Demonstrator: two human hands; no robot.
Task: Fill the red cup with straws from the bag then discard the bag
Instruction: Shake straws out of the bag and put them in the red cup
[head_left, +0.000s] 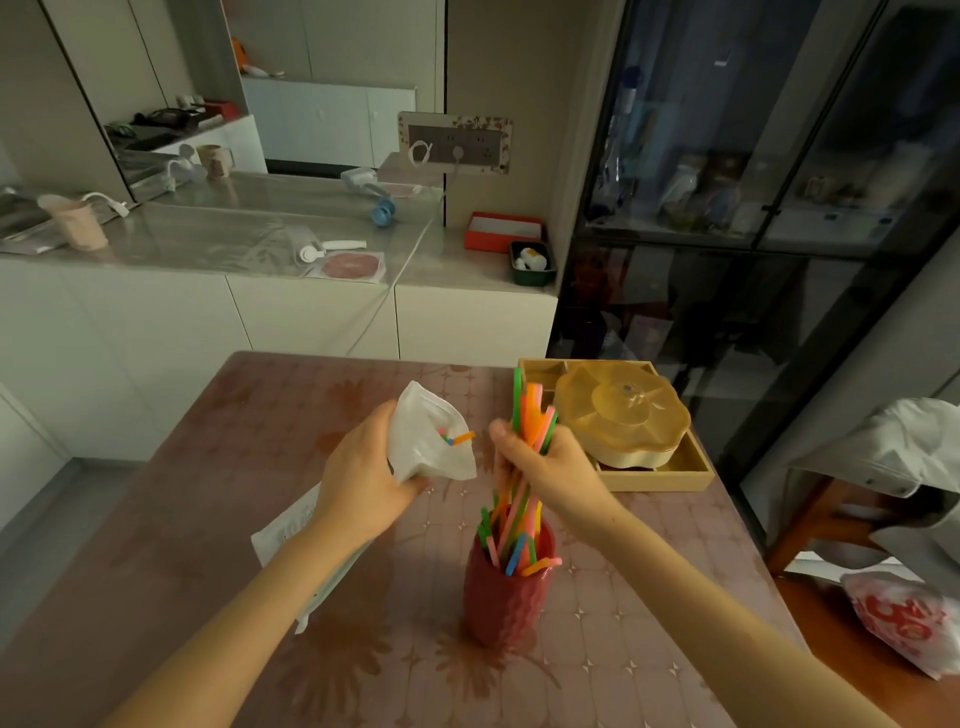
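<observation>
A red textured cup (501, 597) stands on the table in front of me with several coloured straws poking out of its mouth. My right hand (550, 465) is closed around a bundle of coloured straws (532, 410), held upright just above the cup, their lower ends reaching into it. To the left, my left hand (363, 480) grips a translucent white plastic bag (434, 441). The bag's mouth faces right and a few straw ends show inside it.
The table (260, 519) has a pinkish flower-patterned cover. A tan compartment tray with a flower-shaped lid (623, 415) sits behind my right hand. A white packet (291, 535) lies under my left forearm. A chair with cloth and a red-printed bag (904, 618) stands at the right.
</observation>
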